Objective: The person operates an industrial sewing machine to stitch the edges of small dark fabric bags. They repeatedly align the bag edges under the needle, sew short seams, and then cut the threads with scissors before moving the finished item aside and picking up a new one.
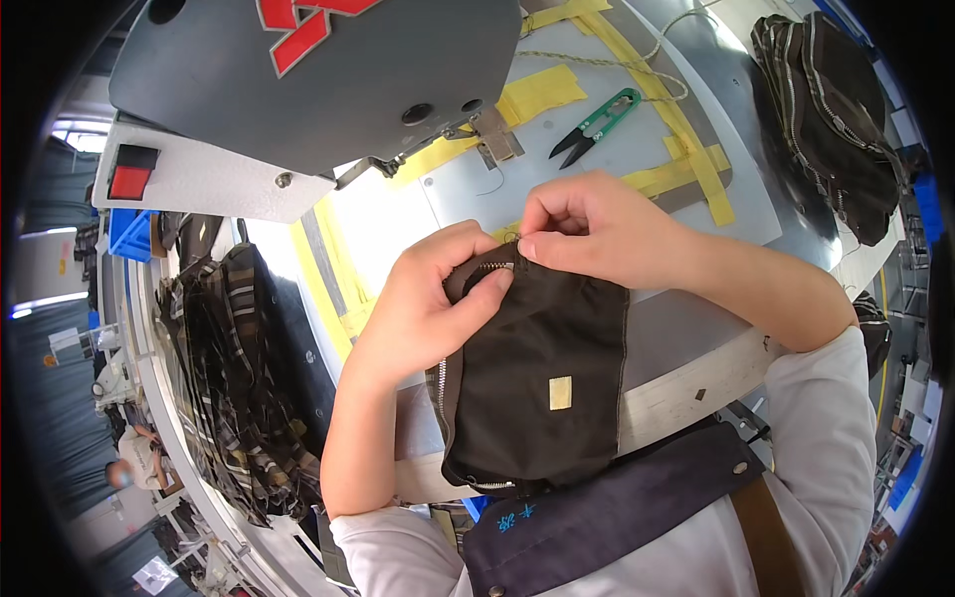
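A dark brown fabric pouch (537,348) with a metal zipper along its left edge and a small pale patch hangs over the table's front edge. My left hand (433,298) is closed on its upper left corner, thumb lying across the zipper end. Beside it, my right hand (587,227) pinches the top edge of the pouch at the zipper end, thumb and forefinger together. A grey sewing machine head (318,80) stands just beyond both hands, its needle area near a small metal plate. Green-handled thread snips (597,127) lie on the table behind my right hand.
Dark brown zippered pieces (831,119) are stacked at the far right. Plaid and brown fabric pieces (239,368) form a pile on the left. Yellow tape (696,174) marks the work surface, and a cord (637,65) runs across its back. A blue bin (129,235) stands at left.
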Motion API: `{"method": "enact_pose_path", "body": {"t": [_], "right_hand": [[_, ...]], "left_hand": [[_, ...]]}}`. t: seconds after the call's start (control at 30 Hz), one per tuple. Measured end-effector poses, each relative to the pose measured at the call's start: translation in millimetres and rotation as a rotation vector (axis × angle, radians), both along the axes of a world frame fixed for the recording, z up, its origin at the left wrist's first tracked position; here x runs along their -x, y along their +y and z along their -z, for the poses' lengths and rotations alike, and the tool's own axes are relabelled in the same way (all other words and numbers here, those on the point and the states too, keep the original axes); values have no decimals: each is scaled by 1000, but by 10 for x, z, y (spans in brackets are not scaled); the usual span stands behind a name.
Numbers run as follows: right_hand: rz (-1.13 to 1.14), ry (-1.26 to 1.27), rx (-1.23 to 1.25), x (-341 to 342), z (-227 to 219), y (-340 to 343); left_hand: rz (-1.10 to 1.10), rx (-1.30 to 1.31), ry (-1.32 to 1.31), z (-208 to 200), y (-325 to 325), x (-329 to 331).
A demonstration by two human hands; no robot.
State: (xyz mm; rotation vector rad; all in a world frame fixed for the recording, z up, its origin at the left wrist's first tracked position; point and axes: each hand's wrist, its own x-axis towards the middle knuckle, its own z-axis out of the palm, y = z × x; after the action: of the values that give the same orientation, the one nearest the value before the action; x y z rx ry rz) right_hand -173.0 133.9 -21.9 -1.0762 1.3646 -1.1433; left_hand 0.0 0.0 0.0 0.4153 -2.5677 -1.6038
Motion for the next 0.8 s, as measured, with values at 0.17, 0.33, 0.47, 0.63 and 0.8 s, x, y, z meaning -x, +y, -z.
{"method": "enact_pose_path", "body": {"t": [0.17,0.33,0.47,0.63,0.8], "right_hand": [[-30,-44,-26,8,-43,-4],[5,-67,30,-26,14,1],[-3,-98,28,-23,19,12],[6,-85,35,-36,-2,12],[17,-59,63,-46,-14,21]], "left_hand": [[10,-1,10,-38,-16,-14],[35,-28,24,-11,-35,-28],[39,-28,25,-4,-14,-15],[36,-109,26,26,-30,-25],[32,-187,-7,30,-32,-23]]}}
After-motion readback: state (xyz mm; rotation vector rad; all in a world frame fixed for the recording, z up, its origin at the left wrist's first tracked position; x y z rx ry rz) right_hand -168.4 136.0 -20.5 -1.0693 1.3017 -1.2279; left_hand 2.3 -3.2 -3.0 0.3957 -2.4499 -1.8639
